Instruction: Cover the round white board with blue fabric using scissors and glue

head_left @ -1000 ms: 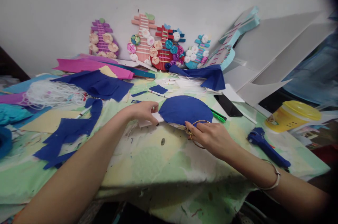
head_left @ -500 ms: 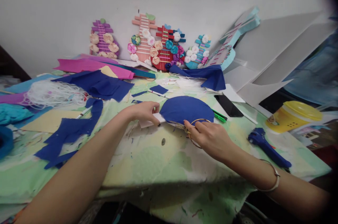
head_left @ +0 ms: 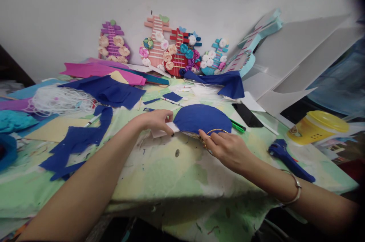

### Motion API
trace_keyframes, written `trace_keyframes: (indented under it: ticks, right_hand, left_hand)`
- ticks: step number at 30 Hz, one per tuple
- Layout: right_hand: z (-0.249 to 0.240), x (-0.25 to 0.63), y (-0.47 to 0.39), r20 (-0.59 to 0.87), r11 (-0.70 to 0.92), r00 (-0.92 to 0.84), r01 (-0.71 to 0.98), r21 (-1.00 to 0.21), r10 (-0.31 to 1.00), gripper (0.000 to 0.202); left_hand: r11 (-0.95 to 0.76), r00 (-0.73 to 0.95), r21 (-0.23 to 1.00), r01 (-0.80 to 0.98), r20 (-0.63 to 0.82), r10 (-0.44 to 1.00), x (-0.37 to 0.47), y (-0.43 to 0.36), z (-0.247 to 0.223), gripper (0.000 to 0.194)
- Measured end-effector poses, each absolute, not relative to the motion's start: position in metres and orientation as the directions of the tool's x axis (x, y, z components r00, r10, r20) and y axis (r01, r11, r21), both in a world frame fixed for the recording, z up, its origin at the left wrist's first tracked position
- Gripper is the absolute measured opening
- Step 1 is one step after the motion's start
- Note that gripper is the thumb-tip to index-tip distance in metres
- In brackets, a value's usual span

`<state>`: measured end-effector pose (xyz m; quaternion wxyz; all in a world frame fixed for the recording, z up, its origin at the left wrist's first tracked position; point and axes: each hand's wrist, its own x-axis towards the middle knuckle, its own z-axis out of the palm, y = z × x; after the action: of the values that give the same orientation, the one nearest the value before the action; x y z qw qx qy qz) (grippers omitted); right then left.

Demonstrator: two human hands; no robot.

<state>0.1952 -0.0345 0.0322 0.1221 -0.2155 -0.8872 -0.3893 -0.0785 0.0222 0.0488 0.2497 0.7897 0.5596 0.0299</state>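
"Item one?"

"Left hand [head_left: 156, 121]: thumb and fingers clamped on a white tab [head_left: 163, 131]."

"Item two?"

"Right hand [head_left: 226, 147]: fingers closed round gold-handled scissors [head_left: 196, 135], blades at the near edge of the blue rounded piece [head_left: 203, 118], which lies between and just beyond both sets of fingertips."

"Hazards?"

"Judged possible: ragged edge, should the blades twist; shifted piece, should the left grip slacken; nicked left fingertips, should the blades stray leftward. Green-handled tool [head_left: 237, 126], beyond the right fingers: liable to a knock if the piece turns."

deep blue rounded piece [head_left: 203, 118]
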Motion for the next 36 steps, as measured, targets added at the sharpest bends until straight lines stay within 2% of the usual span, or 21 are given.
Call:
trace_keyframes:
  ticks: [12, 16, 19, 24, 27, 31, 36]
  right_hand:
    - [0.025, 0.199, -0.030, 0.415, 0.629, -0.874, 0.475, 0.615, 0.254, 0.034]
    - [0.023, 0.200, -0.036, 0.454, 0.690, -0.861, 0.472, 0.549, 0.228, 0.031]
    - [0.020, 0.199, -0.048, 0.510, 0.767, -0.804, 0.525, 0.369, 0.305, 0.030]
    - [0.008, 0.201, -0.070, 0.447, 0.748, -0.654, 0.662, -0.052, 0.610, 0.036]
    - [-0.004, 0.203, -0.074, 0.433, 0.738, -0.611, 0.633, -0.236, 0.663, 0.040]
    - [-0.014, 0.205, -0.073, 0.454, 0.669, -0.502, 0.641, -0.376, 0.736, 0.046]
    - [-0.016, 0.205, -0.074, 0.501, 0.600, -0.375, 0.676, -0.428, 0.780, 0.038]
  left_hand:
    - [-0.214, 0.336, 0.434, 0.875, -0.226, 0.914, -0.077, 0.023, 0.045, 0.045]
    - [-0.163, 0.291, 0.441, 0.883, -0.240, 0.926, -0.076, 0.023, 0.046, 0.046]
    - [-0.145, 0.270, 0.452, 0.880, -0.225, 0.936, -0.078, 0.024, 0.048, 0.047]
    - [-0.167, 0.268, 0.471, 0.866, -0.156, 0.951, -0.085, 0.027, 0.051, 0.047]
    - [-0.179, 0.253, 0.467, 0.866, -0.099, 0.962, -0.090, 0.031, 0.048, 0.048]
    - [-0.240, 0.268, 0.474, 0.847, 0.009, 0.963, -0.092, 0.037, 0.036, 0.044]
    - [-0.145, 0.078, 0.436, 0.888, 0.167, 0.983, -0.083, 0.036, 0.027, 0.050]
